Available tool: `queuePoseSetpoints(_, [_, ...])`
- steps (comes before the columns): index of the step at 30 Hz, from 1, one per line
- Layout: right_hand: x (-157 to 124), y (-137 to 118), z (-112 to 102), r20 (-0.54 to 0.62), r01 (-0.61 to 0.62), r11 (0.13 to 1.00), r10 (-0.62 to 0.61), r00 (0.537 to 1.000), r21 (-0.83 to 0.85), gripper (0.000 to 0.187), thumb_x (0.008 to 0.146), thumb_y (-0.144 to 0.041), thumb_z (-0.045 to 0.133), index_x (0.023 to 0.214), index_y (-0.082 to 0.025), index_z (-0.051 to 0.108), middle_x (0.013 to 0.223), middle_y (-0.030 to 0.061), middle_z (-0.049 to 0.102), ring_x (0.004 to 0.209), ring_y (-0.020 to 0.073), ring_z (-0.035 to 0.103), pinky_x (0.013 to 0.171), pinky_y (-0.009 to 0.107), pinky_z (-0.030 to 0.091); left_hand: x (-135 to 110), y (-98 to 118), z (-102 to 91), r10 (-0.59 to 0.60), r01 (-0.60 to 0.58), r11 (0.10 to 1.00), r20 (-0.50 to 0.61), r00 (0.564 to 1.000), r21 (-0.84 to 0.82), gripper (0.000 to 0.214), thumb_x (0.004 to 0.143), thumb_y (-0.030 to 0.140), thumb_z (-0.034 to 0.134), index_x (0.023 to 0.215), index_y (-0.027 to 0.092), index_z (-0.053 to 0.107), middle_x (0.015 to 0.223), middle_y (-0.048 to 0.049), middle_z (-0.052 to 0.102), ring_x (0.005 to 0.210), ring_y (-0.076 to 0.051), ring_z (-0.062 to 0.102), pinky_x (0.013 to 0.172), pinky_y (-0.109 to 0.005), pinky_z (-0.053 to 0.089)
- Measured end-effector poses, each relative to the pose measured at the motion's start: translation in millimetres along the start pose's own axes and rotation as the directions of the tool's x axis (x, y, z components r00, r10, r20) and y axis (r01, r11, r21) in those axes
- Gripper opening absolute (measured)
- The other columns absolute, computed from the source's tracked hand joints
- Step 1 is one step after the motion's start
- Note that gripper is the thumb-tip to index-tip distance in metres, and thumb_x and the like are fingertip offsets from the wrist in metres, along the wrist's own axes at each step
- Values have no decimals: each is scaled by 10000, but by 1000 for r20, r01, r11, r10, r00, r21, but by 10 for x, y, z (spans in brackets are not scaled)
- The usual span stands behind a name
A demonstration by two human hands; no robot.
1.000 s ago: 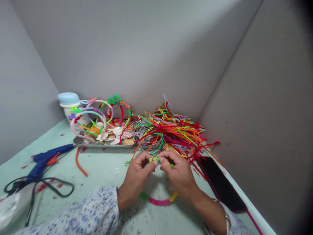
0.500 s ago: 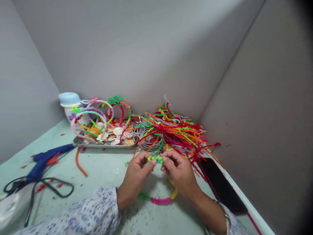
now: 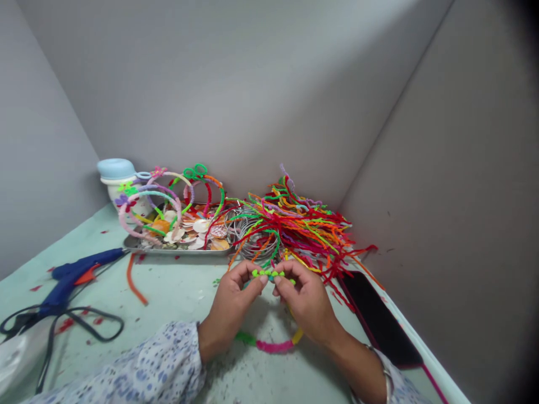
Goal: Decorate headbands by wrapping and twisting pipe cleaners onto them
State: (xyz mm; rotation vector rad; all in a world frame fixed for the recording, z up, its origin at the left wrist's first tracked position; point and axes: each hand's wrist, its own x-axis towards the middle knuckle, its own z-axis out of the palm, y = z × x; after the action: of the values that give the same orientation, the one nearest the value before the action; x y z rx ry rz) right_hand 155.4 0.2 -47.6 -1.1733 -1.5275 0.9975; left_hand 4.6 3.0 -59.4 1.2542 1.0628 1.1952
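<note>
Both hands pinch a headband wrapped in coloured pipe cleaners, whose lower curve [image 3: 274,347] shows green, pink and yellow below the wrists. My left hand [image 3: 236,297] is closed, thumb and forefinger on the left part of a lime-green bumpy piece [image 3: 268,273] on the band. My right hand [image 3: 304,300] is closed on the same piece from the right, its thumb close to the left one. A bit of teal shows beneath the lime green. The fingers hide the sides of the band.
A metal tray [image 3: 189,252] holds shells, with several finished headbands [image 3: 149,193] above it. Coiled wire [image 3: 256,238] and a heap of pipe cleaners [image 3: 307,224] lie beside it. A blue glue gun [image 3: 71,280], an orange strip [image 3: 133,280], a lidded cup [image 3: 120,168] and a phone [image 3: 379,320] surround the hands.
My right fingers have shifted slightly left along the lime-green piece, and some of it now shows to the right of the thumb. The left hand keeps its pinch.
</note>
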Motion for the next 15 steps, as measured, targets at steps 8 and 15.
queuePoseSetpoints(8, [51,62,4,1,-11,998,11,1000,60,160,827,-209,533,972,-190,599,753,-4,624,625,129,574,552,224,459,35,-12,-12,24,-23,999,4,1000,-32,211,799,291,620,968,174,576,652,48,510,535,-87,435,497,-193,358])
queuePoseSetpoints(15, [69,-38,-66,61,126,964,-115,992,-232,197,818,-188,570,992,-219,656,936,14,684,853,165,622,749,264,471,23,9,-16,76,-75,997,-29,997,34,110,824,276,590,867,179,559,675,33,546,607,-110,505,572,-213,399])
